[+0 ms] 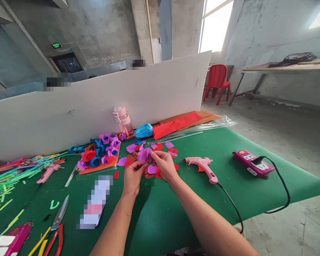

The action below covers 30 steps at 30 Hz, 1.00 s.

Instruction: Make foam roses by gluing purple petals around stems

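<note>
A purple paper petal (144,155) is held up between my two hands over the table. My right hand (164,166) pinches the petal's right edge with thumb and fingers. Beside it my left hand (132,176) is closed in a pinch at the petal's lower left edge; the exact hold is partly hidden by the fingers. Loose purple, red and blue petals lie beneath and around the hands, among them a purple petal (122,162) and a red petal (172,152). To the right rests a pink glue gun (202,165) with a black cord.
Finished paper flowers (96,161) sit at the left on an orange sheet. Nearer lie a phone (96,202), scissors (60,215), pliers (44,241) and a second pink glue gun (48,173). A magenta power strip (252,164) is at right. A white board (160,92) stands behind.
</note>
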Tool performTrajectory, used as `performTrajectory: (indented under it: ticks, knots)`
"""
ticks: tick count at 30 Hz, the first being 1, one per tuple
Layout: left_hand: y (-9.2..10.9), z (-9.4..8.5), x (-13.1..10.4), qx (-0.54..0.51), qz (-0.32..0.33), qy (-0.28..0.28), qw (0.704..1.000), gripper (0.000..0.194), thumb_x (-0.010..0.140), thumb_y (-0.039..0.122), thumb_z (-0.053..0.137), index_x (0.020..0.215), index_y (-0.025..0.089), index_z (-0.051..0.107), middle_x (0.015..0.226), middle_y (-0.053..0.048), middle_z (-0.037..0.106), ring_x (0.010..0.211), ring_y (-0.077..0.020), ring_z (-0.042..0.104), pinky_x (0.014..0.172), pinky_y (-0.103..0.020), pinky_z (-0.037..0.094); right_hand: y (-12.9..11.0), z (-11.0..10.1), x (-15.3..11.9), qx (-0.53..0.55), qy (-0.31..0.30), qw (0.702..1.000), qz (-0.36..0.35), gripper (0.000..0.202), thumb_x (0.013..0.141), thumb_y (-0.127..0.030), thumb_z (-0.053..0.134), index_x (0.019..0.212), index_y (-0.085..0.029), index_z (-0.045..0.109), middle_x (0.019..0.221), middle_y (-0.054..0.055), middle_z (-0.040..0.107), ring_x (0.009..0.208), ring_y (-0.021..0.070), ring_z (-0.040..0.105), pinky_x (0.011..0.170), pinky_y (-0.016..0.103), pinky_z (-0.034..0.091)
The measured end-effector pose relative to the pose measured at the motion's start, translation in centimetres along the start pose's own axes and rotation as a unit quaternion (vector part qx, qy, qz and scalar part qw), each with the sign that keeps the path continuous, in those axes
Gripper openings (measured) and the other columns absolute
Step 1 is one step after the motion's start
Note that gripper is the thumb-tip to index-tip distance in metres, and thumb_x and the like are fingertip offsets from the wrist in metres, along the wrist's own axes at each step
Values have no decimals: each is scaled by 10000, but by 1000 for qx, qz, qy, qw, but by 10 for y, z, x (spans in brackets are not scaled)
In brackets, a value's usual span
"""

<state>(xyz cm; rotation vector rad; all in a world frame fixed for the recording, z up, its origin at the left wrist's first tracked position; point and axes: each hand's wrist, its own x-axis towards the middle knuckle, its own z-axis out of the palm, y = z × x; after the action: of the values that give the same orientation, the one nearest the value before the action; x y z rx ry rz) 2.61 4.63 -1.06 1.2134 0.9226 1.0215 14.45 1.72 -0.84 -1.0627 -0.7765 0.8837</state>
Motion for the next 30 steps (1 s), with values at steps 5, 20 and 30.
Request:
performTrajectory:
  ticks: [5, 20, 30]
  knots:
    - [0, 0, 0, -2, -3, 1, 1000, 244, 545, 302, 778, 695, 139, 678, 523, 27, 584, 429, -80, 487, 430, -214, 427, 1, 0, 0, 4, -10, 1000, -9, 300, 725, -428, 570, 592, -160, 598, 549, -18, 518, 510, 96, 432, 496, 213, 369]
    - [-1, -2, 0, -7, -5, 1, 1000, 260, 556, 307, 772, 718, 130, 671, 543, 28, 585, 461, -75, 482, 447, -202, 423, -4, 3, -3, 17, -41, 999, 5, 272, 701, -406, 606, 609, -150, 616, 531, -24, 523, 506, 93, 423, 507, 226, 325]
    - [1, -3, -1, -25, -3, -16, 1000, 230, 591, 301, 755, 720, 133, 663, 549, 34, 580, 468, -70, 485, 466, -191, 403, -7, 5, -5, 26, -76, 997, 4, 175, 670, -321, 644, 725, -156, 662, 646, 1, 603, 565, 105, 492, 541, 217, 370]
